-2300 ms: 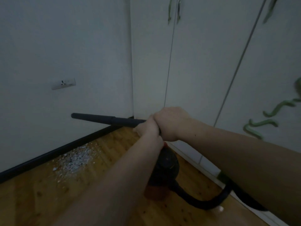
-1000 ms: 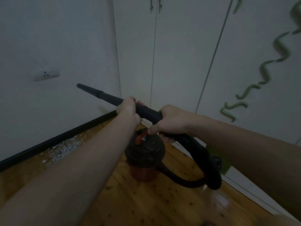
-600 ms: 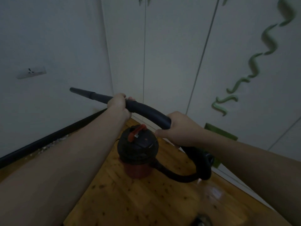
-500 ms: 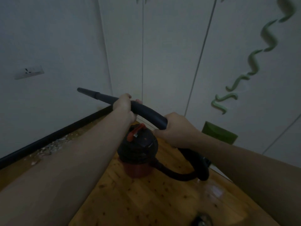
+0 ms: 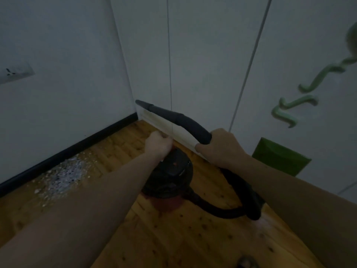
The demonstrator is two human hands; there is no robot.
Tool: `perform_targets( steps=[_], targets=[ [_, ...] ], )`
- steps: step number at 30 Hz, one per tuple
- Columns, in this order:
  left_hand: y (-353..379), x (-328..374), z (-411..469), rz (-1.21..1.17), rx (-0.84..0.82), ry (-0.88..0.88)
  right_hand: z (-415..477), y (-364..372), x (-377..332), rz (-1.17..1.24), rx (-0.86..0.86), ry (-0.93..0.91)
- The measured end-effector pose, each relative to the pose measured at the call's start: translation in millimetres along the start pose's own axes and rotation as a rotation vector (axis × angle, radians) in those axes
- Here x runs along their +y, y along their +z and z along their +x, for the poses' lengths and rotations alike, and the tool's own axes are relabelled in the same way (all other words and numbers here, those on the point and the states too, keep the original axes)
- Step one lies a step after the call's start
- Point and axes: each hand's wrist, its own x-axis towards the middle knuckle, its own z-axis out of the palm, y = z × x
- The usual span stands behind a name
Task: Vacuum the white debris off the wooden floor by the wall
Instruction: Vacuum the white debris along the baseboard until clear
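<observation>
White debris (image 5: 61, 176) lies in a patch on the wooden floor (image 5: 193, 238), against the black skirting (image 5: 77, 146) of the left wall. A black and red vacuum canister (image 5: 172, 178) stands on the floor to the right of the patch. My left hand (image 5: 158, 145) is closed at the canister's top, where its red handle sits. My right hand (image 5: 218, 147) grips the black wand (image 5: 185, 122), held in the air. The wand's tip (image 5: 139, 102) points at the room corner, well away from the debris. The hose (image 5: 231, 207) loops behind my right forearm.
White cupboard doors (image 5: 202, 64) with green wavy handles (image 5: 293, 105) fill the back and right. A green block (image 5: 280, 157) sits low on the right. A wall socket (image 5: 15, 73) is on the left wall. A dark rounded thing (image 5: 247, 263) shows at the bottom edge.
My left hand has let go of the wand and dropped onto the canister's top. Only my right hand holds the wand now. The view has tilted down, showing more of the debris.
</observation>
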Motion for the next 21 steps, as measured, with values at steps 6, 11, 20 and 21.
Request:
perform_targets(
  steps=[6,11,20,21],
  targets=[
    [33.0,-46.9,67.9,0.554,-0.105,-0.033,29.5,29.0,56.0,0.071,0.008,0.067],
    [55.4,-73.0,97.2,0.610,-0.197,-0.058,56.2,42.5,70.4,0.114,0.019,0.085],
    [64.9,-91.6,106.9,0.700,-0.184,0.076,86.9,63.6,63.4,0.096,-0.023,0.151],
    [62.7,-92.5,107.8,0.688,-0.200,0.055,88.4,63.8,61.6,0.095,-0.027,0.156]
  ],
)
